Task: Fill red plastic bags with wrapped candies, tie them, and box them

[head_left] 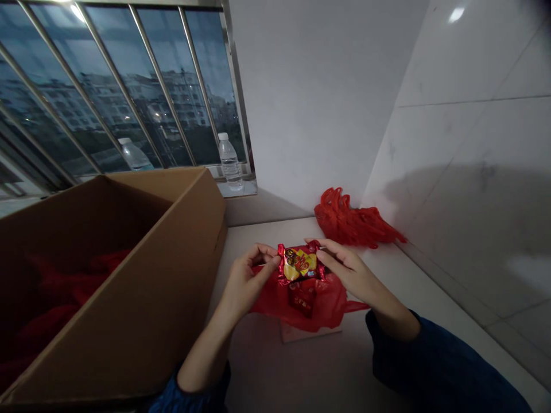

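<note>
Both hands hold a shiny red-and-gold twist-wrapped sweet packet (300, 263) up by its twisted ends. My left hand (252, 276) pinches the left end between its fingers, and my right hand (348, 271) pinches the right end. Directly below lies a crumpled red plastic bag (331, 304), with a small red packet (302, 298) resting on it. A pale flat card (310, 332) shows under the bag's lower edge.
A large open cardboard box (129, 304) with red material (64, 287) inside stands left of my hands. A bundle of red plastic bags (355, 221) lies against the white tiled wall (456, 143). Plastic water bottles (229, 162) stand on the barred window's sill.
</note>
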Demonstrator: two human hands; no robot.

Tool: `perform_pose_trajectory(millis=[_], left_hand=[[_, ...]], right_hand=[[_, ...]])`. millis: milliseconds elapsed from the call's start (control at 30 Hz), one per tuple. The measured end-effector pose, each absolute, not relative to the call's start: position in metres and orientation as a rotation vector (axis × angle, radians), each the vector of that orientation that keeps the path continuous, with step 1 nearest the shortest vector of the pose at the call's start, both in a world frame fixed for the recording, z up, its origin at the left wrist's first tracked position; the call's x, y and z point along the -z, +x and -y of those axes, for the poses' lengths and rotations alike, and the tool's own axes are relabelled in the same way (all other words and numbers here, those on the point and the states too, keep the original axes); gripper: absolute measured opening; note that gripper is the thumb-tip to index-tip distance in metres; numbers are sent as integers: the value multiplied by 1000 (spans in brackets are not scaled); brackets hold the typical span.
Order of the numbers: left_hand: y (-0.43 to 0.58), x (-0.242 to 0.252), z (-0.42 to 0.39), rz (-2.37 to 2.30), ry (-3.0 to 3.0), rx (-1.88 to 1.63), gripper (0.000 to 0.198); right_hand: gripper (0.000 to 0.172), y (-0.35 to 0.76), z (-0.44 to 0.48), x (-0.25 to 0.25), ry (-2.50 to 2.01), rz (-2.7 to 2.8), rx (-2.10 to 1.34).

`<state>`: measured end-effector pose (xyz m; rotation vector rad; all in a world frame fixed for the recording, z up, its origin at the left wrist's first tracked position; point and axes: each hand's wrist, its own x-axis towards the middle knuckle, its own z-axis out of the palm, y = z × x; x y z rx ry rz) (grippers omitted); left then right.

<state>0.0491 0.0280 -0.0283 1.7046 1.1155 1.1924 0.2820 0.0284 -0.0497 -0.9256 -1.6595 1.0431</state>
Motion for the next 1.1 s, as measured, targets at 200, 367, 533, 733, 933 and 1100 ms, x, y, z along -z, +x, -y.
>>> perform_pose_trajectory(millis=[200, 367, 533, 733, 933, 1100], left_hand=[[47, 30, -31, -1198, 1817, -1230, 19], [48, 29, -27, -1204, 1803, -1202, 21], [50, 25, -23, -1180, 1796, -1140, 26], [48, 24, -22, -1213, 1841, -1151, 27], [49, 26, -21, -1213, 1877, -1125, 26], [46, 21, -21, -1250, 1913, -1136, 25]], right_hand=[[29, 281, -29, 51, -883, 1660, -1000], [18, 279, -27, 52, -870, 1637, -1003], [15, 276, -26, 55, -840, 1619, -1064], [13, 275, -26, 55, -865, 1635, -1043], [22, 275, -24, 50, -975, 1619, -915], [25, 278, -24, 49, -981, 1611, -810]])
